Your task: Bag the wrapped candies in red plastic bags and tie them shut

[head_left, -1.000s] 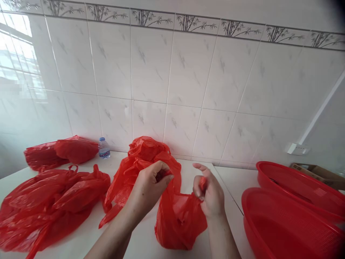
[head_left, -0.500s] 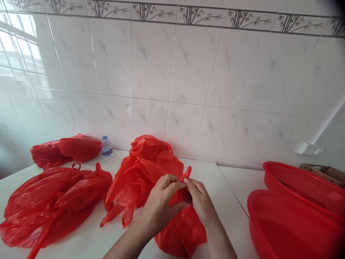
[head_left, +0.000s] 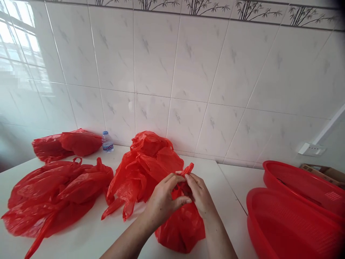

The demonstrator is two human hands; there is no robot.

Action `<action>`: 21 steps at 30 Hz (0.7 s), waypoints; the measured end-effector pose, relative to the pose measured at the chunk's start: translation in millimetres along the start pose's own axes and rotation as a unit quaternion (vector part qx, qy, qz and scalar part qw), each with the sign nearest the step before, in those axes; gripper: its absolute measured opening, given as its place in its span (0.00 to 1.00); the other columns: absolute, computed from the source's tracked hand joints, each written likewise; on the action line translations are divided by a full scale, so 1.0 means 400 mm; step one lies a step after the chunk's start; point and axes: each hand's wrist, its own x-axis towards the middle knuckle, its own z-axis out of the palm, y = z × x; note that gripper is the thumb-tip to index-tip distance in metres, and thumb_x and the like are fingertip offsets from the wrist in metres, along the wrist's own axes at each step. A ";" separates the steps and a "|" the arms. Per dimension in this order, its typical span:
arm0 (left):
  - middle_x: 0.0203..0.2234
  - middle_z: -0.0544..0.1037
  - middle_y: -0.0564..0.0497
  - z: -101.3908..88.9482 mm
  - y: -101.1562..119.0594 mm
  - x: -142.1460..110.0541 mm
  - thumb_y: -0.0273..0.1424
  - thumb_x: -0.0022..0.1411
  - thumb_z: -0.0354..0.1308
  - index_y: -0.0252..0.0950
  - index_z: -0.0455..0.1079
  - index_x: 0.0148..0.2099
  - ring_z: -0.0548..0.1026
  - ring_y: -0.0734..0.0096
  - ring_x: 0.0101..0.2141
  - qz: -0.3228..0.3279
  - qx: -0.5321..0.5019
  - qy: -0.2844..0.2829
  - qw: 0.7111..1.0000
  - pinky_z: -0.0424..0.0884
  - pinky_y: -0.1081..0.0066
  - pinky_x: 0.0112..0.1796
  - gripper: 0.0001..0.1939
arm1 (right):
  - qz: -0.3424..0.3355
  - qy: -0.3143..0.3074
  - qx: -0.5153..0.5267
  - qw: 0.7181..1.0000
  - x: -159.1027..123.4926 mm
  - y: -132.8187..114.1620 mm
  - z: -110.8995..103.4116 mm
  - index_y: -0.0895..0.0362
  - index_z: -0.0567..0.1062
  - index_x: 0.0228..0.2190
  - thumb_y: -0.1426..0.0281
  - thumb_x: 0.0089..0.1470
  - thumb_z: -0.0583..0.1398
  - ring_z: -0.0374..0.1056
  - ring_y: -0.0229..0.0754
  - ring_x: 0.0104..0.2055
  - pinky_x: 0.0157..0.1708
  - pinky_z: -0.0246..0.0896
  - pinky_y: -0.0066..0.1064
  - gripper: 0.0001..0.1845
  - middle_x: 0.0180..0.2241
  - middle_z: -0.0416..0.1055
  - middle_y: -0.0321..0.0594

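A filled red plastic bag (head_left: 181, 226) stands on the white table (head_left: 88, 237) right in front of me. Both hands meet at its top. My left hand (head_left: 163, 199) pinches one of the bag's handles with fingers closed. My right hand (head_left: 198, 194) pinches the other handle, whose red tip (head_left: 188, 168) sticks up above the fingers. Whether the handles are crossed or knotted is hidden between my fingers.
A heap of loose red bags (head_left: 145, 165) lies just behind my hands. Flat red bags (head_left: 54, 194) lie at the left, another pile (head_left: 64, 144) and a small water bottle (head_left: 107, 141) by the tiled wall. Two red baskets (head_left: 291, 219) stand at the right.
My hands were apart, each pulling a handle of the bag. They have come together over the bag's top and now work the handles between the fingers.
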 end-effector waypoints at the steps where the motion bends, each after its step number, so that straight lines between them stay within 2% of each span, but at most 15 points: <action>1: 0.34 0.74 0.50 0.005 0.006 0.005 0.28 0.57 0.59 0.40 0.70 0.41 0.71 0.68 0.34 -0.002 -0.011 0.007 1.000 0.67 0.70 0.36 0.08 | -0.012 0.008 -0.005 1.000 -0.001 -0.001 0.005 0.56 0.75 0.42 0.56 0.58 0.52 0.55 0.35 0.24 0.23 0.52 0.27 0.21 0.22 0.61 0.34; 2: 0.32 0.74 0.51 0.008 0.012 0.011 0.26 0.58 0.57 0.40 0.70 0.37 0.71 0.69 0.32 -0.007 -0.019 0.017 1.000 0.67 0.71 0.35 0.05 | -0.022 0.015 -0.010 1.000 -0.002 -0.003 0.009 0.56 0.75 0.43 0.56 0.59 0.52 0.55 0.36 0.24 0.24 0.53 0.27 0.21 0.22 0.60 0.34; 4: 0.28 0.73 0.53 0.011 0.021 0.019 0.23 0.59 0.52 0.38 0.67 0.31 0.71 0.72 0.29 -0.014 -0.031 0.040 0.999 0.67 0.72 0.33 0.07 | -0.042 0.030 -0.018 0.999 -0.006 -0.008 0.012 0.55 0.74 0.45 0.56 0.59 0.51 0.55 0.36 0.25 0.25 0.53 0.27 0.21 0.22 0.59 0.33; 8: 0.26 0.72 0.54 0.006 0.021 0.022 0.22 0.59 0.52 0.38 0.66 0.30 0.71 0.72 0.29 -0.024 -0.024 0.086 0.996 0.66 0.72 0.33 0.08 | -0.068 0.048 -0.033 0.996 -0.011 -0.010 -0.006 0.54 0.72 0.47 0.56 0.59 0.51 0.53 0.35 0.23 0.24 0.52 0.27 0.21 0.21 0.58 0.31; 10: 0.28 0.72 0.53 0.004 0.009 0.018 0.23 0.59 0.52 0.38 0.66 0.30 0.71 0.71 0.31 -0.036 -0.030 0.089 0.995 0.66 0.72 0.34 0.07 | -0.062 0.013 -0.038 0.997 -0.010 -0.007 -0.021 0.54 0.74 0.45 0.56 0.58 0.52 0.52 0.34 0.22 0.24 0.51 0.27 0.20 0.21 0.57 0.31; 14: 0.42 0.70 0.48 0.010 -0.025 0.010 0.26 0.60 0.50 0.38 0.64 0.30 0.69 0.66 0.43 -0.086 -0.067 0.074 0.991 0.65 0.69 0.41 0.06 | -0.044 -0.092 -0.060 0.993 -0.003 0.000 -0.046 0.54 0.78 0.37 0.55 0.60 0.49 0.53 0.34 0.23 0.26 0.51 0.28 0.23 0.22 0.59 0.33; 16: 0.37 0.71 0.50 0.014 -0.042 0.006 0.27 0.61 0.49 0.38 0.62 0.31 0.69 0.68 0.39 -0.118 -0.096 0.047 0.987 0.64 0.71 0.38 0.06 | -0.031 -0.112 -0.080 0.990 -0.001 0.004 -0.052 0.55 0.78 0.31 0.57 0.59 0.50 0.54 0.34 0.25 0.29 0.54 0.28 0.22 0.24 0.60 0.33; 18: 0.27 0.69 0.55 0.018 -0.054 0.003 0.28 0.61 0.49 0.38 0.60 0.30 0.66 0.72 0.30 -0.140 -0.106 0.029 0.984 0.62 0.73 0.31 0.06 | -0.016 -0.112 -0.101 0.988 0.002 0.012 -0.053 0.55 0.77 0.30 0.62 0.55 0.55 0.58 0.35 0.29 0.33 0.56 0.29 0.13 0.27 0.63 0.34; 19: 0.25 0.66 0.56 0.019 -0.058 0.000 0.29 0.61 0.49 0.38 0.59 0.30 0.64 0.73 0.27 -0.149 -0.100 0.028 0.983 0.60 0.74 0.29 0.06 | -0.012 -0.103 -0.111 0.988 0.005 0.018 -0.052 0.54 0.75 0.31 0.66 0.52 0.57 0.60 0.36 0.31 0.34 0.58 0.29 0.08 0.29 0.64 0.34; 21: 0.23 0.64 0.58 0.021 -0.061 -0.004 0.30 0.60 0.50 0.38 0.59 0.30 0.61 0.73 0.26 -0.162 -0.081 0.032 0.983 0.57 0.74 0.28 0.06 | -0.009 -0.056 -0.140 0.988 0.010 0.033 -0.049 0.52 0.72 0.35 0.70 0.49 0.58 0.62 0.37 0.33 0.35 0.59 0.29 0.09 0.31 0.66 0.33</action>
